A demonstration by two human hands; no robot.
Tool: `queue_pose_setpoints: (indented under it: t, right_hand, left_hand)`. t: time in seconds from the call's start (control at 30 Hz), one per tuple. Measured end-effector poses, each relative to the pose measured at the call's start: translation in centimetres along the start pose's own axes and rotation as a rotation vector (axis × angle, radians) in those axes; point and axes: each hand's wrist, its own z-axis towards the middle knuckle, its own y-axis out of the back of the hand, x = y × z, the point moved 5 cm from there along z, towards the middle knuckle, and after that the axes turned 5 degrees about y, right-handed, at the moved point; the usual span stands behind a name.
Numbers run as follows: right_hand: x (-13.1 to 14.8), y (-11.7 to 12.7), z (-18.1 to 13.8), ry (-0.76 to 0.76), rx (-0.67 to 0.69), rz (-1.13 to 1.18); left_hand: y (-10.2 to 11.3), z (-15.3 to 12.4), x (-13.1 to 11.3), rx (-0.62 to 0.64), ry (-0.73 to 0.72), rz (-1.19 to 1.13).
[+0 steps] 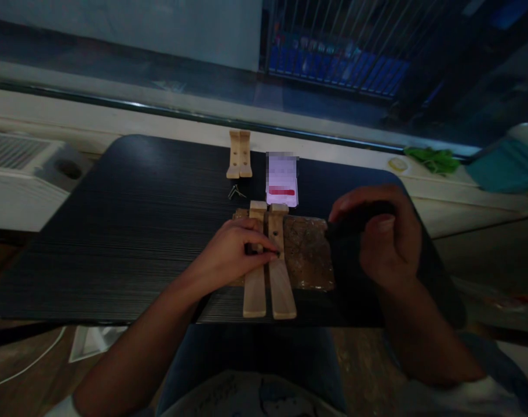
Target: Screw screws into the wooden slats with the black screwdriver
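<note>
Two long wooden brackets [283, 289] with drilled holes lie side by side across a brown block [309, 252] wrapped in clear plastic. My left hand [235, 246] is closed in a pinch at a hole in the right-hand bracket, its wrist over the left one. What the fingertips hold is too small and dark to make out. To the right of the block, my right hand [392, 243] curls around a black tool [354, 223], whose shape is lost in shadow. A few small screws [235, 192] lie loose beyond the brackets.
Two more wooden brackets [239, 153] stand together at the far edge of the black table [128, 231]. A phone [281, 179] with a lit screen lies just beyond the block. Green leaves [433, 160] rest on the windowsill, and a white radiator [24, 168] is at left.
</note>
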Motion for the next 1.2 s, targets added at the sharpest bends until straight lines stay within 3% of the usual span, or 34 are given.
queue_pose_setpoints:
  t: [0.17, 0.4, 0.6, 0.87, 1.07, 1.2]
  right_hand:
    - [-0.6, -1.7, 0.9, -0.075, -0.01, 0.2]
    - [-1.4, -4.1, 0.9, -0.146, 0.097, 0.24]
    - [-1.1, -4.5, 0.9, -0.061, 0.185, 0.25]
    - [-0.4, -4.8, 1.2, 0.027, 0.401, 0.338]
    - [-0.9, -4.7, 1.9, 0.104, 0.405, 0.246]
    - [-1.3, -5.1, 2.0, 0.133, 0.427, 0.307]
  left_hand:
    - [0.0, 0.1, 0.1, -0.012, 0.027, 0.009]
    - [-0.1, 0.1, 0.3, -0.025, 0.016, -0.008]
    - [-0.2, 0.2, 0.4, 0.023, 0.03, -0.028]
    - [-0.2, 0.2, 0.6, -0.026, 0.018, 0.009]
    - [-0.3, 0.3, 1.0, -0.04, 0.01, 0.029]
    - [-0.3, 0.2, 0.9, -0.062, 0.005, 0.034]
